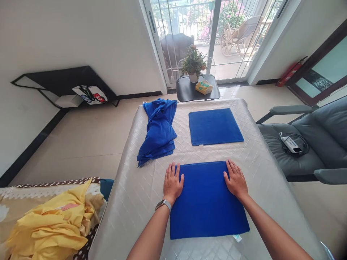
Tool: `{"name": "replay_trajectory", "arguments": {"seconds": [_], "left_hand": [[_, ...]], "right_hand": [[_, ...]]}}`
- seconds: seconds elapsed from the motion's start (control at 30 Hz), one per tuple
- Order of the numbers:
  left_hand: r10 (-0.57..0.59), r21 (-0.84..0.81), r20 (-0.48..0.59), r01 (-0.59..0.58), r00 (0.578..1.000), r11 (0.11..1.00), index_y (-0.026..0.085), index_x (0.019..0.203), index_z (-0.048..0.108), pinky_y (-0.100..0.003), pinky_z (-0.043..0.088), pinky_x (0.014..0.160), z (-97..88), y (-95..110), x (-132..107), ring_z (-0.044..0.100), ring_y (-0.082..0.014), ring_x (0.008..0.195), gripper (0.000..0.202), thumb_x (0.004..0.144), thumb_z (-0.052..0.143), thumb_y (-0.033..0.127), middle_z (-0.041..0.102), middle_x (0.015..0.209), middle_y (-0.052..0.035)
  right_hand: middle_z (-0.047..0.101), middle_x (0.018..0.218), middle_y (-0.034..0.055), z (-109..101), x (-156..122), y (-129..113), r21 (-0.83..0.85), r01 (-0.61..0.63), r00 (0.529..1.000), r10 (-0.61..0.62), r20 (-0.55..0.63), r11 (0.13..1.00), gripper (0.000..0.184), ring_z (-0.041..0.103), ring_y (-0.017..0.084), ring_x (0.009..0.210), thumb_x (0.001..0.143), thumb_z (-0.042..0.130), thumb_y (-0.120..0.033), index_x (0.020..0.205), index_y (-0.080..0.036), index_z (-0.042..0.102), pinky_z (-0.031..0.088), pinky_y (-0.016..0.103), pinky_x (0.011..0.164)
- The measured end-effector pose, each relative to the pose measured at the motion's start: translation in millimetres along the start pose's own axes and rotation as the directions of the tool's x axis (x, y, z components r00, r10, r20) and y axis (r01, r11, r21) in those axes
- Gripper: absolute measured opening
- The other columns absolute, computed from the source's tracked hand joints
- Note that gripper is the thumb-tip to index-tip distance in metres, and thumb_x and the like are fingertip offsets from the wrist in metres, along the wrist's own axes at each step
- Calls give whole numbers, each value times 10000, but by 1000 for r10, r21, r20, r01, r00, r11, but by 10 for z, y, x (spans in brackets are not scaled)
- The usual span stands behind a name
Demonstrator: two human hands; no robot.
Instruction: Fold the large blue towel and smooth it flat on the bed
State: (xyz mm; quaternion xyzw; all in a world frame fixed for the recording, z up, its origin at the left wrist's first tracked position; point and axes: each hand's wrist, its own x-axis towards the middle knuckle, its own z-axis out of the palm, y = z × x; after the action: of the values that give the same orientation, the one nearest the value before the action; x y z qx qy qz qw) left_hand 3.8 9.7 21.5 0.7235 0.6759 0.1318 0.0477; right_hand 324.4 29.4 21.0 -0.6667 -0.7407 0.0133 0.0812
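A blue cloth (207,200) lies flat and smooth on the pale quilted mattress (130,195) in front of me. My left hand (172,183) rests on its far left corner, fingers stretched out and pointing away. On the far right corner lies my right hand (235,178), also flat with fingers extended. A small white tag shows at the cloth's near edge. Beyond it a second blue cloth (215,126) is spread out flat. To the left of that, several crumpled blue cloths (159,131) lie in a loose pile.
A chair (183,94) at the mattress's far end bears a potted plant (193,63) and a yellow tissue pack (204,87). Grey armchair (273,131) on the right holds a white device with a cable (291,143). Yellow fabric (51,224) is heaped at the lower left.
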Motion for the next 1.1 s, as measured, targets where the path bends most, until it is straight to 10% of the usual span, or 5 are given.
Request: {"name": "replay_trajectory", "arguments": {"seconds": [0.27, 0.63, 0.77, 1.1], "left_hand": [[3, -9, -16, -4, 1000, 1000, 224, 1546, 195, -513, 253, 1182, 8, -5, 6, 162, -279, 1489, 615, 974, 393, 332, 260, 1606, -79], [17, 14, -5, -17, 1000, 1000, 176, 1539, 223, -510, 240, 1187, 50, -32, -6, 155, -285, 1489, 616, 972, 405, 330, 256, 1603, -117], [20, 2, -15, -20, 1000, 1000, 173, 1540, 220, -512, 236, 1190, 53, -39, -2, 159, -286, 1489, 619, 971, 407, 331, 249, 1605, -114], [16, 18, 2, -16, 1000, 1000, 176, 1539, 233, -512, 222, 1197, 51, -39, 3, 164, -290, 1487, 618, 971, 405, 350, 251, 1604, -114]], "right_hand": [[275, 1591, 84, -41, 5, -59, -41, 25, 999, -26, -44, 999, 630, 245, 243, 1462, 993, 285, -301, 1567, -192, 47, 201, 489, 1188], [239, 1593, 61, 55, 79, -1663, 211, 281, 956, -293, 24, 936, 603, 179, 225, 1481, 1007, 313, -349, 1552, -148, 150, 172, 446, 1203], [232, 1592, 59, 125, 43, -1462, 179, 256, 963, -266, 32, 950, 620, 182, 223, 1480, 1007, 331, -373, 1553, -169, 120, 179, 456, 1201], [246, 1588, 58, 19, 85, -100, 18, 128, 990, -129, 57, 992, 607, 222, 216, 1469, 1018, 289, -367, 1556, -174, 86, 228, 430, 1193]]}}
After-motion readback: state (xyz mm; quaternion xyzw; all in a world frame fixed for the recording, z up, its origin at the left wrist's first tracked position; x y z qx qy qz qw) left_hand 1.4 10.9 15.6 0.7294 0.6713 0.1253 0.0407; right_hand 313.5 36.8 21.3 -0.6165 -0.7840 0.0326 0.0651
